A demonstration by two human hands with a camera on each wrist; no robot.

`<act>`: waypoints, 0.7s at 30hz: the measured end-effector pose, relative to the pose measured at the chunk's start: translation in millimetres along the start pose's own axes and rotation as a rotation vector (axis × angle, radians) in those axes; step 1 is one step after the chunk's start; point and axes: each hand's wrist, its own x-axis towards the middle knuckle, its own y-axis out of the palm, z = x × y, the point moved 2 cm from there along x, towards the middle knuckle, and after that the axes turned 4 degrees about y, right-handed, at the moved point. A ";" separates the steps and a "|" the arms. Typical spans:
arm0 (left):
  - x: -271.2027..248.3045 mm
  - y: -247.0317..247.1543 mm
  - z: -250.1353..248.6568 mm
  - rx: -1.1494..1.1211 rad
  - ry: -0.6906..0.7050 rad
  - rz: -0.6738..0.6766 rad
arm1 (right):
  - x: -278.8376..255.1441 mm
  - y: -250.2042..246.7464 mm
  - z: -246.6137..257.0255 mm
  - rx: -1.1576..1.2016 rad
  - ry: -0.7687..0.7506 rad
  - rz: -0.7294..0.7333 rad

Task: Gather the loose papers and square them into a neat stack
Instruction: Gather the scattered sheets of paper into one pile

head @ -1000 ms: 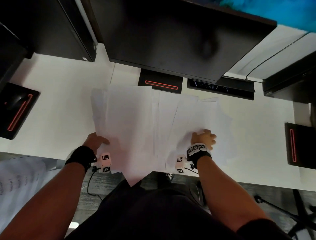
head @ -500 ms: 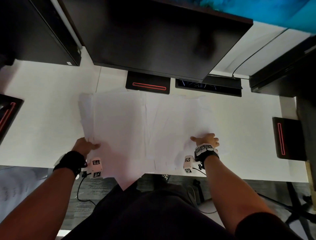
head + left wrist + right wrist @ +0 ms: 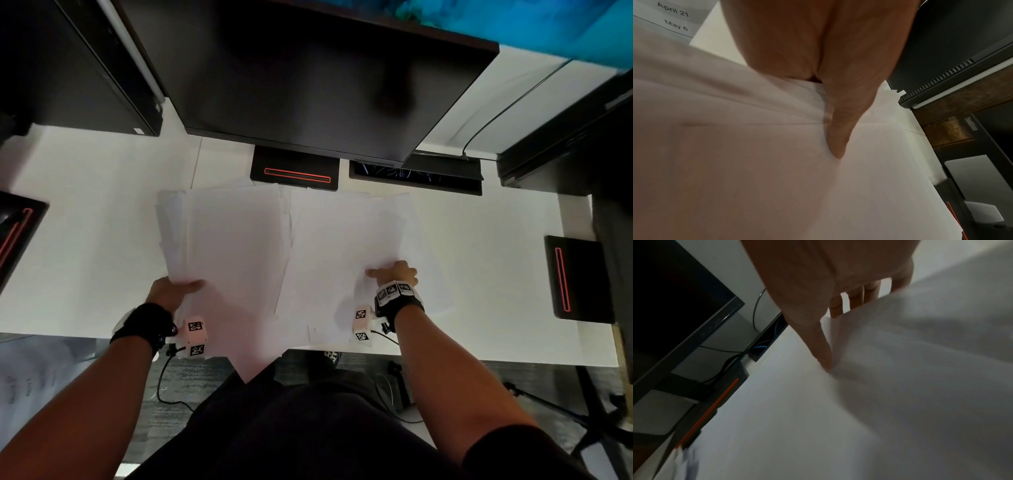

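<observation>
Loose white papers lie on the white desk (image 3: 85, 212) in two overlapping bunches, a left one (image 3: 233, 253) and a right one (image 3: 346, 240). My left hand (image 3: 181, 286) pinches the near left corner of the left bunch, thumb (image 3: 838, 129) on top of the sheets (image 3: 735, 170) and fingers hidden beneath. My right hand (image 3: 390, 272) grips the right bunch near its right edge. Its thumb (image 3: 822, 350) presses down on the paper (image 3: 900, 386), and its fingers (image 3: 855, 300) are tucked behind the sheet edge. A corner of the left bunch hangs over the desk's front edge.
A dark monitor (image 3: 308, 75) overhangs the back of the desk, with its red-lined base (image 3: 294, 171) and a cable tray (image 3: 414, 174) just behind the papers. Black bases stand at the far left (image 3: 17, 233) and right (image 3: 579, 281). A printed sheet (image 3: 674, 17) lies to the left.
The fanned sheets on the right have drawn into a tighter bunch. My right thumb now points left across them. My left hand keeps its hold on the left bunch.
</observation>
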 end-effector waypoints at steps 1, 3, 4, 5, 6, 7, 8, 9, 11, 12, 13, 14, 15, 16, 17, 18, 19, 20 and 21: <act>-1.4 0.6 -1.4 0.006 0.001 0.001 | -2.0 3.2 2.5 0.027 -0.009 0.002; -3.1 2.0 -2.6 0.015 0.007 0.001 | -7.7 8.9 6.7 0.081 -0.027 0.002; -3.6 2.5 -2.6 0.022 0.009 0.000 | -10.1 11.8 8.9 0.101 -0.031 0.004; -4.1 3.0 -2.9 0.028 0.011 0.002 | -12.0 14.5 10.9 0.111 -0.030 0.009; -2.8 2.7 -1.6 0.030 0.016 -0.001 | -15.3 16.0 12.6 0.113 -0.027 0.017; -2.5 2.6 -1.2 0.032 0.019 -0.004 | -16.0 18.6 13.0 0.103 -0.020 0.026; -2.2 3.0 -1.1 0.037 0.020 -0.008 | -17.1 20.2 13.1 0.087 -0.020 0.032; -2.4 2.9 -1.3 0.043 0.023 -0.012 | -18.7 21.7 13.1 0.068 -0.014 0.041; -3.2 3.5 -2.0 0.053 0.031 -0.015 | -20.6 24.3 13.8 0.057 -0.008 0.072; -2.9 3.7 -1.8 0.054 0.035 -0.019 | -20.4 25.8 14.4 0.060 -0.010 0.090; -3.3 3.9 -2.3 0.058 0.040 -0.020 | -21.0 26.2 15.6 0.062 -0.009 0.103; -3.0 4.0 -2.2 0.060 0.046 -0.024 | -19.9 26.9 16.2 0.067 -0.016 0.111; -3.2 4.0 -2.3 0.060 0.049 -0.023 | -20.6 26.5 16.9 0.088 -0.023 0.118; -2.6 3.8 -2.0 0.059 0.049 -0.023 | -19.9 26.4 17.2 0.127 -0.034 0.132; -2.1 3.7 -1.7 0.058 0.047 -0.022 | -20.5 26.5 16.8 0.176 -0.041 0.149; -1.6 3.5 -1.2 0.061 0.043 -0.022 | -20.9 25.6 15.9 0.206 -0.054 0.163; -0.6 3.3 -0.7 0.064 0.040 -0.020 | -23.1 25.0 15.5 0.234 -0.056 0.174; 1.3 2.5 0.9 0.068 0.036 -0.025 | -20.4 26.6 13.8 0.254 -0.057 0.192; 2.9 1.9 2.4 0.068 0.035 -0.026 | -17.8 28.8 12.9 0.276 -0.052 0.222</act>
